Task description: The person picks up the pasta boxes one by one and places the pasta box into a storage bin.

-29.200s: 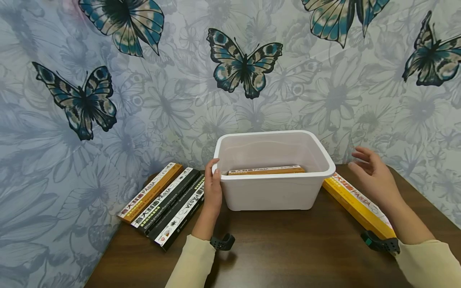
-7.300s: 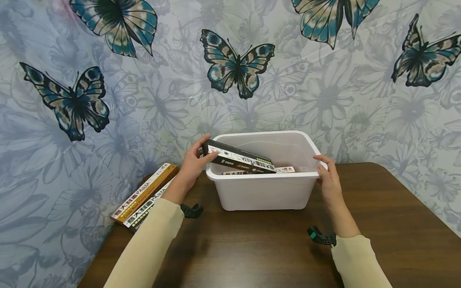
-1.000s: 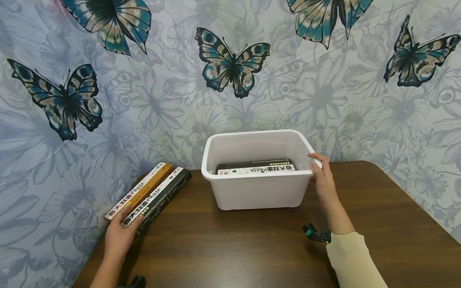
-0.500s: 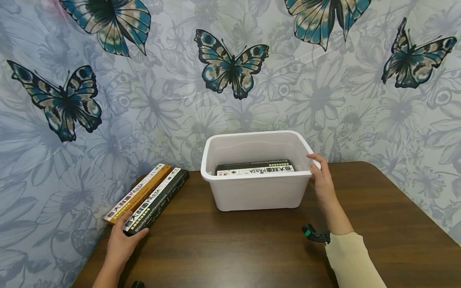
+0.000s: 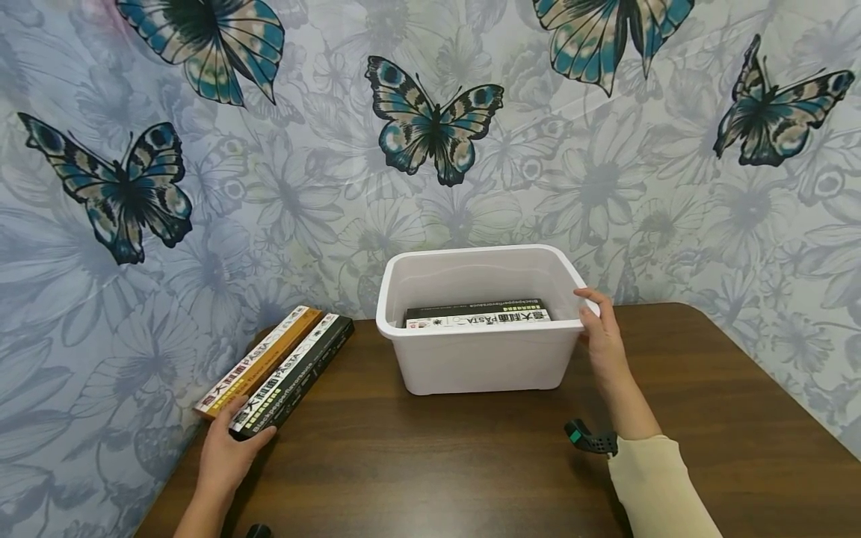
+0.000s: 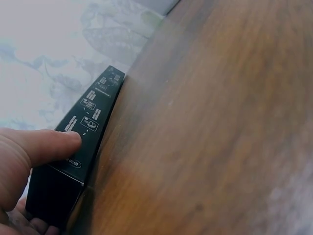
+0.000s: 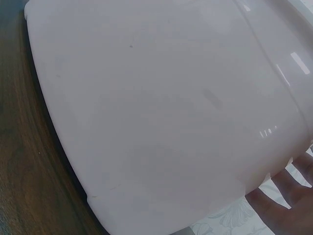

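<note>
In the head view my left hand point(image 5: 227, 456) grips the near end of a black pasta box point(image 5: 292, 377) with a white printed strip. The left wrist view shows the thumb on one dark side of that box point(image 6: 88, 125) and some fingertips under its end. An orange-brown pasta box point(image 5: 258, 360) lies against it on the left. My right hand point(image 5: 603, 336) holds the right rim of a white plastic bin point(image 5: 480, 362). Inside the bin another black pasta box point(image 5: 477, 312) shows on top; what lies beneath is hidden.
Everything stands on a dark brown wooden table point(image 5: 430, 463). A wall covering with butterflies point(image 5: 437, 127) rises right behind the bin and the boxes. The table's edge slants close past the boxes at the left.
Since the oldest frame, the yellow box at the right has gone from the table and a black box went into the bin. Within the last second, my left hand settled on the remaining black box.
</note>
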A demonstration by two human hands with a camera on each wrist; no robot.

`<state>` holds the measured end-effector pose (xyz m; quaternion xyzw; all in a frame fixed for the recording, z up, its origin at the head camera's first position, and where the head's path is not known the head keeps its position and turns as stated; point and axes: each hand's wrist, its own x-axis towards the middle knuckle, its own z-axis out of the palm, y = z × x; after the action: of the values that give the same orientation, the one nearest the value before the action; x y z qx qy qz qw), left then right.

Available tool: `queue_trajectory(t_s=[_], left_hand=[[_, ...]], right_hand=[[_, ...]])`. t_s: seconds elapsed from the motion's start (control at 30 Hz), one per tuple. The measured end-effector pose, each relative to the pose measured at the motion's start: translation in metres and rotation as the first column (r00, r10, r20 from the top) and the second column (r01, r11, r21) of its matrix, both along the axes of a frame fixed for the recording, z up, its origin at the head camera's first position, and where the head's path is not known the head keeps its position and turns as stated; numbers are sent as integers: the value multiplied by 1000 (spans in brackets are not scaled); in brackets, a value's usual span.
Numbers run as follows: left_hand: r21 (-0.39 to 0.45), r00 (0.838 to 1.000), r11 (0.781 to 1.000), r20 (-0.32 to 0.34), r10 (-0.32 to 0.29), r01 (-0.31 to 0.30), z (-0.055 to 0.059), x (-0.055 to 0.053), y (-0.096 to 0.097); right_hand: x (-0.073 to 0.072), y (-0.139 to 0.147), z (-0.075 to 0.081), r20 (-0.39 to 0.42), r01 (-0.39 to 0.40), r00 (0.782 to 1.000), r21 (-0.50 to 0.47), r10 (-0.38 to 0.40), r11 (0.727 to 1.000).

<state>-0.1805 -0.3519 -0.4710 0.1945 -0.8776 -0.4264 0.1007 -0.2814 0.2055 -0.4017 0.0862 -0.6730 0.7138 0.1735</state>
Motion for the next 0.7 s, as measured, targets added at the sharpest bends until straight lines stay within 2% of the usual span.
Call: queue_trajectory(t_s=[0.23, 0.4, 0.5, 0.7], left_hand=[[58, 998, 997, 1, 59, -58, 1, 2, 3], [97, 992, 989, -46, 117, -112, 1, 2, 5], [114, 983, 982, -80, 163, -154, 1, 3, 6], [204, 957, 954, -141, 252, -221, 1, 3, 9]], right_hand=[[0, 1, 0, 2, 2, 1000, 16, -2, 1000], [1, 1, 0, 7, 1, 1000, 35, -1, 999], [1, 2, 0, 3, 1, 1000, 35, -1, 999], [0, 1, 0, -8, -3, 1000, 19, 3, 1000]])
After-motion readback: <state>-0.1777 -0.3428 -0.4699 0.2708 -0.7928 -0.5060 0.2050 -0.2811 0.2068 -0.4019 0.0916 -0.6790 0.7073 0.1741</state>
